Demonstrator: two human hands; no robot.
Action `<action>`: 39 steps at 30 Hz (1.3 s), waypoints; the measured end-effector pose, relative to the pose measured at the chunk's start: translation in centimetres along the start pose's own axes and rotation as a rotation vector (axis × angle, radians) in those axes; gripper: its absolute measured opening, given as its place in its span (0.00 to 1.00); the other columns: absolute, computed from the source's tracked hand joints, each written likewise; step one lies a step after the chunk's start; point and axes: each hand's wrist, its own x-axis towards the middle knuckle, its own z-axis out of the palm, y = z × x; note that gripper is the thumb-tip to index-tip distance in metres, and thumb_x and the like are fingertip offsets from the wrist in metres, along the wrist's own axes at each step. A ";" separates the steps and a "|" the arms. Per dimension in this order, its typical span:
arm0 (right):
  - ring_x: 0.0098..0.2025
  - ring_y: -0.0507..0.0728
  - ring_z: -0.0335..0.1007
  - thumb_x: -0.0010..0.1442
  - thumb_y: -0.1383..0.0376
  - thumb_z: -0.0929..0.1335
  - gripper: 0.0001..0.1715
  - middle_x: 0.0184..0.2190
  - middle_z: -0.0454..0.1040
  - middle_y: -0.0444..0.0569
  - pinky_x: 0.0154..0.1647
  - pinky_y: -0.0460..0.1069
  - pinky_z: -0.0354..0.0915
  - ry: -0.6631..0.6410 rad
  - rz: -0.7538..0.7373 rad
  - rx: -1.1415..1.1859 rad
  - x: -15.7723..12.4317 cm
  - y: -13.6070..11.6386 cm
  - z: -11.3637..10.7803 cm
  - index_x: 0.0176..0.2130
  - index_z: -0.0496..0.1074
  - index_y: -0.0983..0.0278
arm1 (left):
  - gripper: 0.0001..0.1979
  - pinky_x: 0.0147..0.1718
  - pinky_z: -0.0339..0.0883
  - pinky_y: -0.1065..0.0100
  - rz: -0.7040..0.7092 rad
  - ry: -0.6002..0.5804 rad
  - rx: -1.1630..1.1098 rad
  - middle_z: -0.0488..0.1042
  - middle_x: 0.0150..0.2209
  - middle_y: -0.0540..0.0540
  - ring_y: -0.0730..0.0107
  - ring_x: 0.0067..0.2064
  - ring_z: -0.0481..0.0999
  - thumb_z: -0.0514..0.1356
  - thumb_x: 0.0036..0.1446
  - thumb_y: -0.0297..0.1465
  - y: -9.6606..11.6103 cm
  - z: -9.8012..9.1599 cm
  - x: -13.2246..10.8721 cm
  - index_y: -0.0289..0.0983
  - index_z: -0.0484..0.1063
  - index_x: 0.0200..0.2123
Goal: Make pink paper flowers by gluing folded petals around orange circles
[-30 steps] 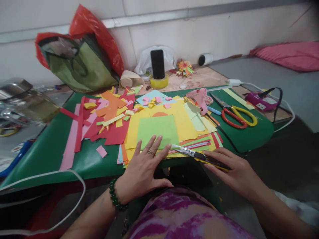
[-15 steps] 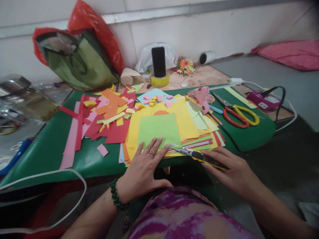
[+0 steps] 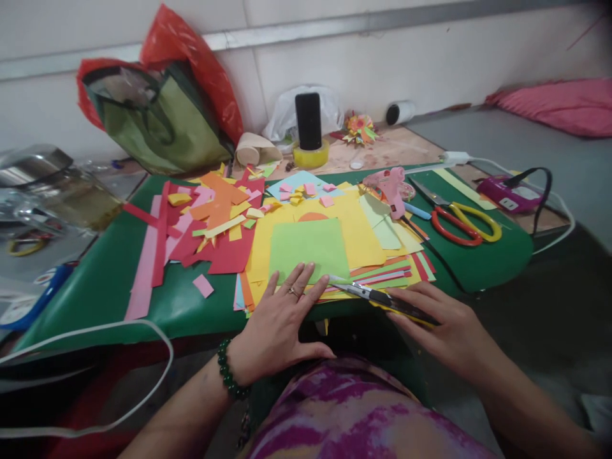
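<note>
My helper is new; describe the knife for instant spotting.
On the green cover, find the light-green paper square. At its near edge is the tip of the knife, held in the right hand. Unlike the scissors, it has one slim blade and a black-and-yellow handle.

Left hand [image 3: 282,319] spreads over the near edge of a green paper [image 3: 310,245]; right hand [image 3: 444,322] holds a cutter [image 3: 382,298], blade [image 3: 348,287] along that edge. Right of the paper lie glue gun [image 3: 393,191] and scissors [image 3: 445,204]; left, scraps [image 3: 217,207]; beyond, an upright phone [image 3: 308,121].
</note>
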 end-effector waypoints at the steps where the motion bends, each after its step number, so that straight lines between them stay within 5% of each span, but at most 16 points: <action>1: 0.38 0.56 0.78 0.63 0.61 0.66 0.14 0.38 0.78 0.51 0.36 0.47 0.74 0.002 -0.003 -0.003 0.0 0.0 0.0 0.46 0.76 0.60 | 0.54 0.64 0.43 0.42 -0.006 0.015 0.009 0.49 0.70 0.36 0.45 0.69 0.49 0.47 0.47 0.67 -0.1 -0.1 -0.2 0.41 0.47 0.69; 24: 0.36 0.56 0.77 0.63 0.61 0.66 0.13 0.38 0.77 0.50 0.33 0.47 0.74 0.036 -0.025 -0.045 -0.1 -0.9 0.4 0.46 0.75 0.60 | 0.53 0.65 0.37 0.40 -0.034 0.038 0.008 0.51 0.69 0.37 0.45 0.68 0.52 0.46 0.47 0.67 -0.8 0.3 -1.0 0.40 0.50 0.68; 39: 0.36 0.55 0.77 0.63 0.60 0.66 0.13 0.38 0.77 0.50 0.34 0.47 0.73 0.076 -0.019 -0.108 -0.6 -0.8 0.0 0.47 0.74 0.60 | 0.52 0.65 0.41 0.42 -0.021 0.078 0.042 0.53 0.68 0.36 0.49 0.68 0.54 0.42 0.51 0.66 0.9 0.4 0.0 0.37 0.51 0.68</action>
